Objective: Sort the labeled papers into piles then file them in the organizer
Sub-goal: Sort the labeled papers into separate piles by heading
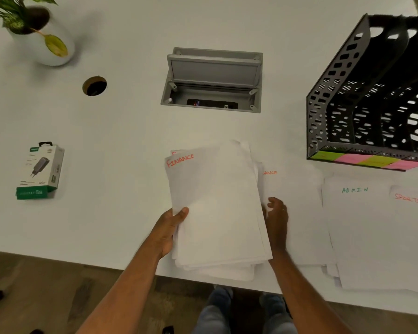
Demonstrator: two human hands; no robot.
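Observation:
A stack of white papers (pixel 217 208) with "FINANCE" in orange on the top sheet is held over the table's front edge. My left hand (pixel 169 227) grips its left edge, thumb on top. My right hand (pixel 276 220) is at the stack's right edge with curled fingers; whether it grips the sheets is unclear. To the right lie a sheet marked "FINANCE" (pixel 290 201), an "ADMIN" pile (pixel 357 225) and a "SPORTS" pile (pixel 410 232). The black perforated organizer (pixel 372 104) stands at the far right, with green and pink sticky notes along its front.
An open grey cable box (pixel 212 80) is set into the white table (pixel 118 128) behind the stack. A boxed charger (pixel 40 172) lies at the left, a round cable hole (pixel 94 86) and a potted plant (pixel 34 27) further back left.

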